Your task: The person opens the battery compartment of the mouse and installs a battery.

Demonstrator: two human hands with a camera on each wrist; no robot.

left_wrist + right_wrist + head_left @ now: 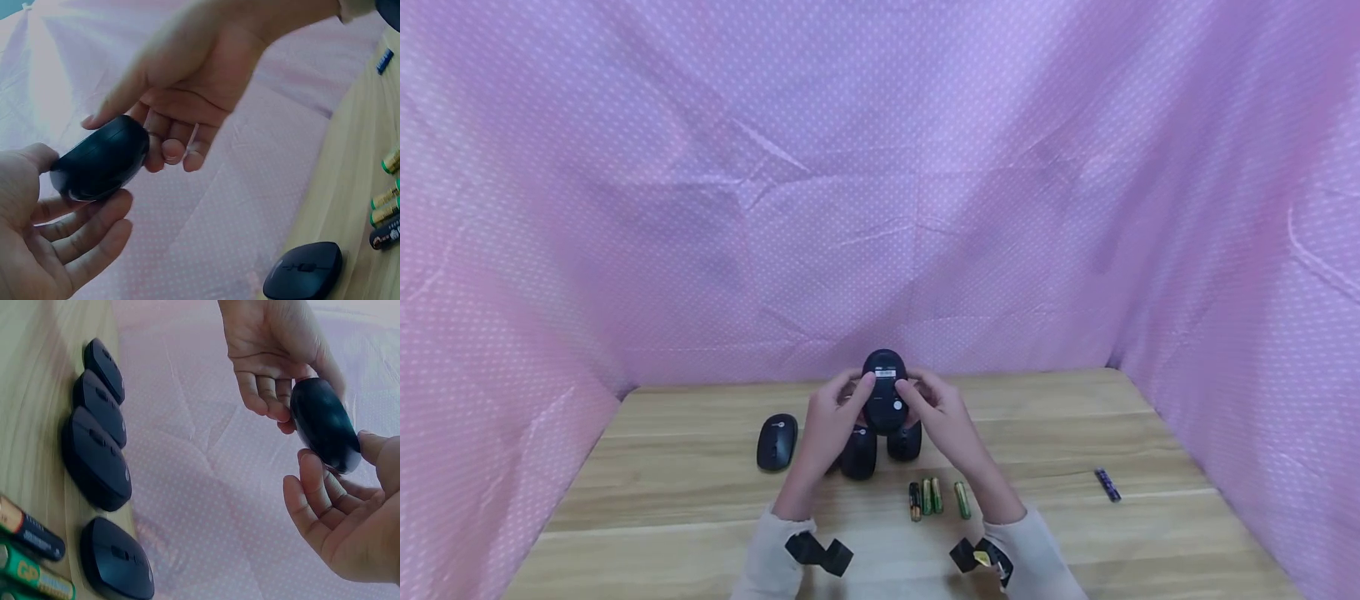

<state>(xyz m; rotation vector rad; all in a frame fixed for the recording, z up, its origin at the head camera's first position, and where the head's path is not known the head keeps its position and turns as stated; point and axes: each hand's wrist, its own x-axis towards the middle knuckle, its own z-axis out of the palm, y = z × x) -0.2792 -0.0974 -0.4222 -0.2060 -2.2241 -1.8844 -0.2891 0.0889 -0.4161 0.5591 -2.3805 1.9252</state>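
Left hand point(835, 412) and right hand point(937, 408) pinch opposite edges of one smooth black oval computer mouse point(883, 393), raised between them above a pale wood-grain tabletop point(1150, 533). Head view shows its underside, with a white rectangular label point(886, 373) and a round white spot point(898, 406); both wrist views show a curved dark side instead. Four more rounded black mice point(97, 459) rest on the table, all visible from the right wrist, while the left arm mostly covers one in the head view. Five slim cylindrical batteries lie nearer the person: three green-and-gold point(927, 497), one black-and-copper point(914, 501), one dark blue point(1107, 485) well apart rightward.
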